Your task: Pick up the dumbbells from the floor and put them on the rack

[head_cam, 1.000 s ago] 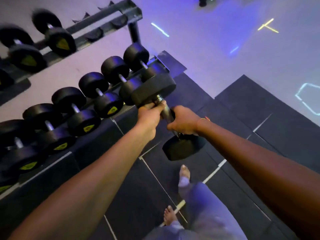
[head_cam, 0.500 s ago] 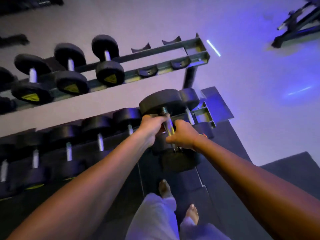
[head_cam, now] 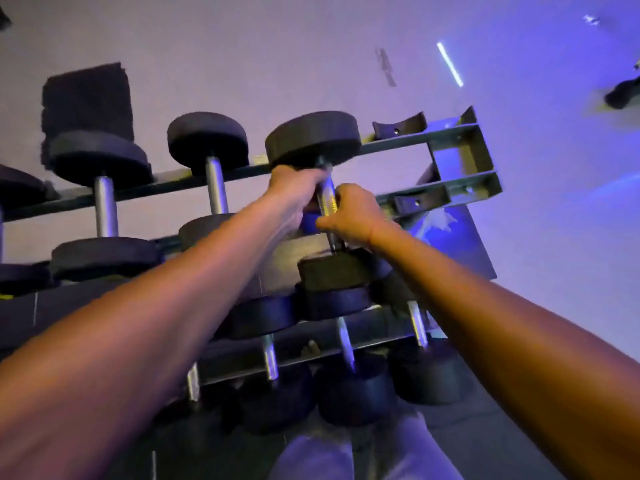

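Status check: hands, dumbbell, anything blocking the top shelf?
Left hand and right hand both grip dumbbell handle. Dumbbell at upper rack level, whether seated unclear. Empty cradle just right; nothing blocking.

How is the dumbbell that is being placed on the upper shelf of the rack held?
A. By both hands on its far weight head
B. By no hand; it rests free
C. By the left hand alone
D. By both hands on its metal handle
D: the left hand and the right hand both grip the metal handle of the dumbbell, at the rack.
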`<state>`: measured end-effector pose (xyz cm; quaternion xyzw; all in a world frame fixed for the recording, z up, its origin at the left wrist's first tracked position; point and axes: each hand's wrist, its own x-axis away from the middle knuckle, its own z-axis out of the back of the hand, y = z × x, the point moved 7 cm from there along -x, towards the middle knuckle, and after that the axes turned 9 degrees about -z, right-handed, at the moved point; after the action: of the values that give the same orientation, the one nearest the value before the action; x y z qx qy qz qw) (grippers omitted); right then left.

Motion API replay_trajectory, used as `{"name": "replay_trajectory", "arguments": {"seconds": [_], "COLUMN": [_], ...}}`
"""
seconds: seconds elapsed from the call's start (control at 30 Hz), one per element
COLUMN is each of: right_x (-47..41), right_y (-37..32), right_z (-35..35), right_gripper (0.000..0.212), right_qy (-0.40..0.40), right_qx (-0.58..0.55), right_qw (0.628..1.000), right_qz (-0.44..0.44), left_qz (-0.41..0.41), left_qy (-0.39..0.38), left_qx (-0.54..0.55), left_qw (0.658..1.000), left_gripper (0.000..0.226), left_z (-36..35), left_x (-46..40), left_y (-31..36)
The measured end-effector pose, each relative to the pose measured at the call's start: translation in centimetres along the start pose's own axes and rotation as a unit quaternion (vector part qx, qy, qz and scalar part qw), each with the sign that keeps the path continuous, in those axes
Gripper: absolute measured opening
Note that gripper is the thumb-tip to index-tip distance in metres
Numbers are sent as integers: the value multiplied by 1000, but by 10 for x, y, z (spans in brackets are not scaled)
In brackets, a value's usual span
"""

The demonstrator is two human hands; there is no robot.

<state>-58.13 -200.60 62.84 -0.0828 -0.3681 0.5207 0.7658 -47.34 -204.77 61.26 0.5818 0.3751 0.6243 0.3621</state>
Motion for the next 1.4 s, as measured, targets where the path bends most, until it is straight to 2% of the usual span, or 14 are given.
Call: {"name": "replay_trajectory", "arguments": {"seconds": [0.17,0.27,0.33,0.4,0.57,0.73,0.93,1.0,1.1,1.17,1.23,1.33,1.4], "right_x": [-85,-114,-124,-127,-140,-145,-142,-135,-114,-100,-81,-52,-32], "right_y": [-42,-41,-27,-19,-17,-14,-13,-19,-19,-10,2,18,30], "right_z": [14,8,2,-3,-12,-15,-14,-11,1,17,29,47,65], "right_gripper": [45,39,32,29,37,33,30,26,28,34,39,45,47], "right_qy": [-14,-63,-78,-75,-89,-102,-93,-78,-13,47,92,127,155], "right_qx": [-23,11,-8,-26,-68,-107,-106,-64,33,20,15,53,59], "right_qw": [1000,998,996,996,992,988,989,994,999,998,995,990,986], "right_qz": [13,-15,-29,-30,-50,-43,-52,-38,-40,-48,-33,-8,-2], "left_qz": [-13,20,14,3,33,12,-27,-57,-96,-124,-176,-261,-300], "left_qy": [19,6,-12,-11,-29,-15,42,54,27,7,-10,-26,-29], "left_qx": [-44,-127,-167,-172,-134,-128,-203,-274,-418,-477,-540,-609,-626], "left_qw": [999,992,986,985,990,992,978,958,903,870,823,748,719], "left_gripper": [27,39,43,42,40,42,45,43,43,44,44,47,52], "left_z": [-7,-13,-22,-26,-21,-18,-12,-16,-28,-30,-23,-9,-4], "left_x": [-89,-120,-132,-140,-150,-150,-146,-136,-110,-96,-77,-46,-27], "left_y": [36,23,9,3,-3,-4,-3,5,17,25,36,45,48]}}
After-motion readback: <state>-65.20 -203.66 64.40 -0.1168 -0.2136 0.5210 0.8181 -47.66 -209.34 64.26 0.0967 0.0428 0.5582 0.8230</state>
